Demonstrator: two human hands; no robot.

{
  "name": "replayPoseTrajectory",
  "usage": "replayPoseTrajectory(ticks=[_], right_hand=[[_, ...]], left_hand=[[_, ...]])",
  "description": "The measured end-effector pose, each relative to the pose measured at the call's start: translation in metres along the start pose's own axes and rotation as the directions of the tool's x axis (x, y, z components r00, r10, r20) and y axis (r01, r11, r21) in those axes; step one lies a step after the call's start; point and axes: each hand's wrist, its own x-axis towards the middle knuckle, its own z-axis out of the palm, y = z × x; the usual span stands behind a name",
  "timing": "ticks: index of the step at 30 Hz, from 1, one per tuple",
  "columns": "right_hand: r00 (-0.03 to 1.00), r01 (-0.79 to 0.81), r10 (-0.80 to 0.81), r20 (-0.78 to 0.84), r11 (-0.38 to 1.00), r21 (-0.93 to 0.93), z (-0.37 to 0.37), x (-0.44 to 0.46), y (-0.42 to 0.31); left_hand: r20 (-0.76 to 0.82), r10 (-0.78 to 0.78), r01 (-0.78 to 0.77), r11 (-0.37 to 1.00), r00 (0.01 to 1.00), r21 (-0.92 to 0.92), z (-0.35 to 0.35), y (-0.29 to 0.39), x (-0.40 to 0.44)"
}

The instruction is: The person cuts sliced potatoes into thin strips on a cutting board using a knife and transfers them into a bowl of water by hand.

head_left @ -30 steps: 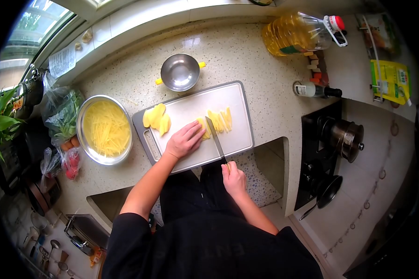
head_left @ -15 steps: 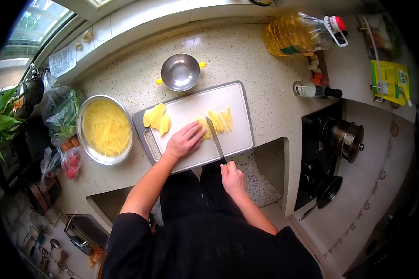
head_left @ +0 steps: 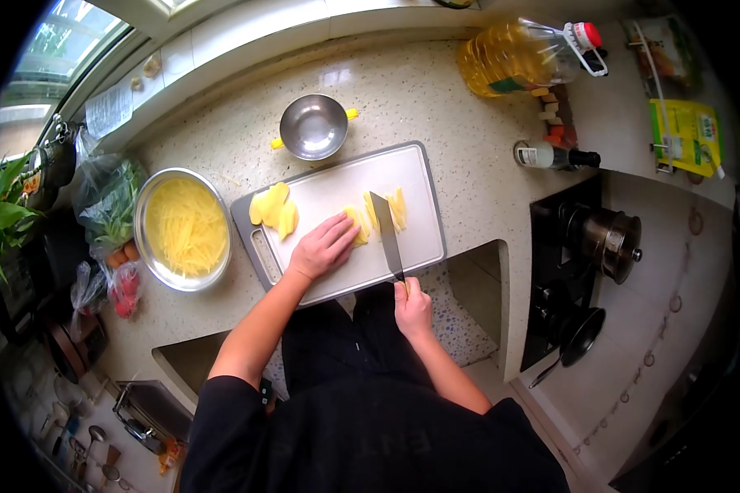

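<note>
On the white cutting board [head_left: 321, 283] with a grey rim, my left hand [head_left: 324, 248] presses down on yellow slices [head_left: 358, 228], its fingers together. My right hand [head_left: 413, 309] is closed round the handle of a knife [head_left: 389, 237]. The blade lies over the board, its flat side showing, among thin yellow strips [head_left: 398, 209] and a little to the right of the slices. More yellow slices [head_left: 275, 209] rest at the board's left end. Left of the board, a metal bowl [head_left: 145, 246] holds many yellow shreds.
A small metal bowl with yellow handles [head_left: 313, 127] stands behind the board. Bagged greens [head_left: 115, 197] are at the left. An oil jug [head_left: 514, 59] and a dark-capped bottle [head_left: 551, 154] stand at the back right, near a stove with a pot [head_left: 610, 243] and a pan [head_left: 582, 337].
The knife has moved right, away from the slices under my left hand, and its blade has tilted to show its flat side. My right hand has shifted slightly right. The view has shifted slightly.
</note>
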Motion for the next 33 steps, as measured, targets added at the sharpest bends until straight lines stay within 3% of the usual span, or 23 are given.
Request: replayPoseTrajectory(ticks=[12, 33], right_hand=[[0.996, 0.004, 0.002, 0.09, 0.997, -0.073, -0.005, -0.005, -0.003], [0.997, 0.04, -0.032, 0.072, 0.993, -0.109, -0.006, -0.005, -0.011]], left_hand=[[0.019, -0.007, 0.007, 0.999, 1.0, -0.034, -0.004, 0.0, -0.011], [0.017, -0.017, 0.017, 1.0, 1.0, -0.016, -0.002, -0.001, -0.012]])
